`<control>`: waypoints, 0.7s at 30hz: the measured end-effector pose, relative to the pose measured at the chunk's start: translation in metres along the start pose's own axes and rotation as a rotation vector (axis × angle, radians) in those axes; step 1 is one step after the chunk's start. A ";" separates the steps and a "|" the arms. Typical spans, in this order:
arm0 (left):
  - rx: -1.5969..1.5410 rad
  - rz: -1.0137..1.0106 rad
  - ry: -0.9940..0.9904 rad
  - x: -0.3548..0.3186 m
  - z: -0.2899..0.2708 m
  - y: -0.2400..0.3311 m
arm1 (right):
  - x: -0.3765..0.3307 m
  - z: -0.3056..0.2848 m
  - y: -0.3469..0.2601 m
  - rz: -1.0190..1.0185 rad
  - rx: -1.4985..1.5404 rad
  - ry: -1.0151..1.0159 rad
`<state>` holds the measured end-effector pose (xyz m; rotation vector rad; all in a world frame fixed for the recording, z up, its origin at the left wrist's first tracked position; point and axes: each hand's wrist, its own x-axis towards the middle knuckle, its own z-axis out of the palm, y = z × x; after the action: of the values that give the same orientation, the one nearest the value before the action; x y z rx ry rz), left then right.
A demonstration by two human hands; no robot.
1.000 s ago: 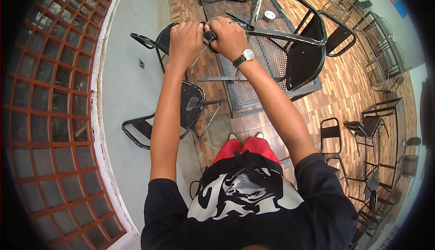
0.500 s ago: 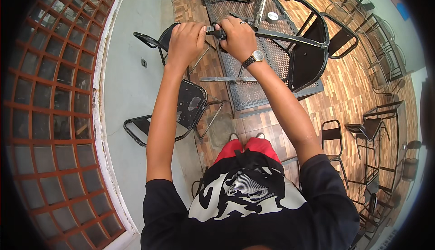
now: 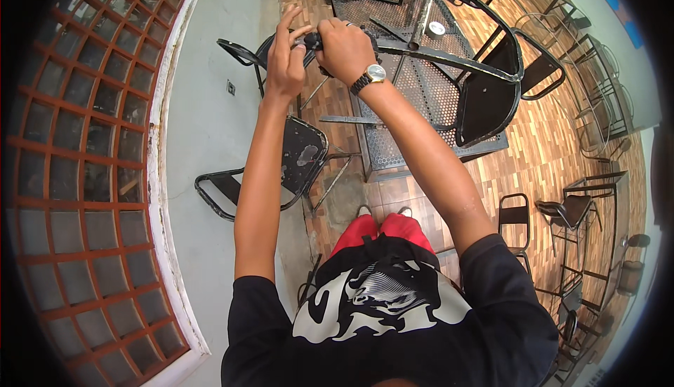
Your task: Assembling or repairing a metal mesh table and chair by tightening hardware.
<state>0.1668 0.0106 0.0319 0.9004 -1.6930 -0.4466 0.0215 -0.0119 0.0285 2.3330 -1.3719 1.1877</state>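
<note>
A black metal chair (image 3: 489, 110) lies tipped over on a perforated metal table (image 3: 393, 150), its worn tube frame reaching toward my hands. My right hand (image 3: 345, 51), with a watch on the wrist, is closed around the left end of a chair tube (image 3: 400, 47). Dark material (image 3: 314, 40) pokes out at that end; its kind cannot be made out. Beside it, my left hand (image 3: 286, 61) has its fingers stretched and apart, the thumb close to the dark material. What lies under my right palm is hidden. A small white round object (image 3: 435, 30) rests on the tabletop.
Below my left forearm is a black chair with a chipped seat (image 3: 303, 155), beside the grey wall (image 3: 200, 127). Another chair (image 3: 242, 54) stands farther along that wall. An orange-red window grid (image 3: 84, 155) fills the left side. Several chairs and tables (image 3: 572, 211) crowd the right.
My left hand has loosened from its grip, its fingers now lifted and spread. My right hand has slid left along the tube toward the dark end. The view has shifted slightly.
</note>
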 end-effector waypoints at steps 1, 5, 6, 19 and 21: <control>-0.040 0.027 0.001 0.000 -0.004 0.000 | 0.005 0.002 -0.004 -0.016 0.003 -0.024; -0.112 0.078 0.031 -0.003 -0.016 -0.001 | 0.014 0.015 -0.021 -0.125 0.081 -0.024; -0.115 0.075 0.052 -0.003 -0.016 -0.001 | 0.014 0.016 -0.020 -0.131 0.085 -0.023; 0.023 -0.034 -0.054 -0.010 -0.006 0.001 | -0.014 -0.044 0.051 -0.141 0.131 -0.241; -0.019 0.002 0.002 -0.010 -0.006 -0.003 | -0.019 -0.048 0.056 -0.149 0.115 -0.226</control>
<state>0.1742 0.0165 0.0251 0.8854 -1.6853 -0.4599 -0.0542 -0.0056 0.0344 2.6670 -1.1955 1.0104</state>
